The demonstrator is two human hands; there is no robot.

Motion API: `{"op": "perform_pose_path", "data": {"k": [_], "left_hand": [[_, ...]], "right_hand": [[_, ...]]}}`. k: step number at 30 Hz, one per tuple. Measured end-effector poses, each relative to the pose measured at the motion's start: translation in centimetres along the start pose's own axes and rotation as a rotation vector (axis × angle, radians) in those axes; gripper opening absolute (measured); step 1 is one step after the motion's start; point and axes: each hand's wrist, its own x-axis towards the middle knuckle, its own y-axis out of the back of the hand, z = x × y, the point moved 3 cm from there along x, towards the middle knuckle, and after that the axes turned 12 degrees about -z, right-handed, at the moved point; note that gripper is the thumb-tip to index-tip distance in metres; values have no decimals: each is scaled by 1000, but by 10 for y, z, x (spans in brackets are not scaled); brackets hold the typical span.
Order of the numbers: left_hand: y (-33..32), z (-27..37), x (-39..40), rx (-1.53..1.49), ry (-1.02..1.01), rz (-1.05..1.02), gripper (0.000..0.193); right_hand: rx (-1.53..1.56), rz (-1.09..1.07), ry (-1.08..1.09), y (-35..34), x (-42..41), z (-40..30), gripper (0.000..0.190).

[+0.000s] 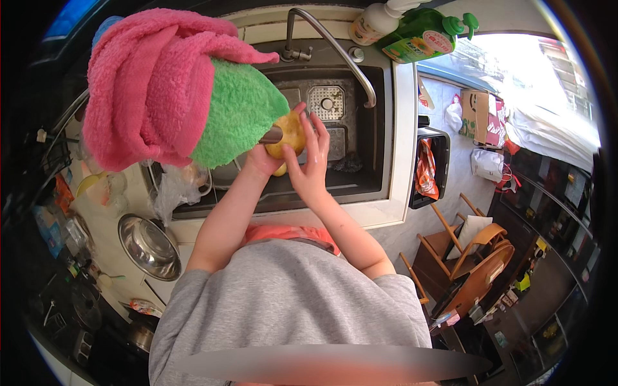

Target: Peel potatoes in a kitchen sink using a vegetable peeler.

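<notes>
My left hand (263, 158) holds a yellow-brown potato (292, 130) over the dark sink (369, 159), partly hidden by a hanging green cloth (241, 116). My right hand (313, 164) is at the potato's right side, with its thumb and a finger on it. Against the potato's left side shows a brownish metallic end (273, 135); what it belongs to is hidden. Another yellow piece (280, 170) shows just below my hands. The curved metal faucet (333, 38) arches over the sink, and a drain strainer (327, 103) lies beyond my fingers.
A pink towel (159, 87) hangs at upper left. A clear plastic bag (178, 190) lies at the sink's left edge, near a steel bowl (148, 247). A green pump bottle (425, 36) and a white bottle (374, 24) stand behind. A black bin (442, 169) is to the right.
</notes>
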Motion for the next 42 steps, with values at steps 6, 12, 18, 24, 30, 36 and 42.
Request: {"op": "perform_pose_path", "data": {"k": [6,12,18,24,30,36,42], "left_hand": [[-4,-2,-1,195,-93,97,54],[3,-5,-28,933,-497,524,41],[-17,3,-28,874,-611,620,36],[-3,29,-22,587,-475,551,30],[-4,8,-23,527,-454,469,47],[-40,-15,-25,71,-130,199,69],[-18,0,-19,58,-69,0,40]], "right_hand": [[645,12,-228,-25,11,22,47],[821,26,-443,-42,29,33,29],[794,-30,-349,-63,20,20,31],[723,-36,-155,-56,11,0,69],[1056,162,-506,-44,35,11,25],[673,54,-159,-26,43,8,31],[932,-61,-25,-5,30,29,20]]}}
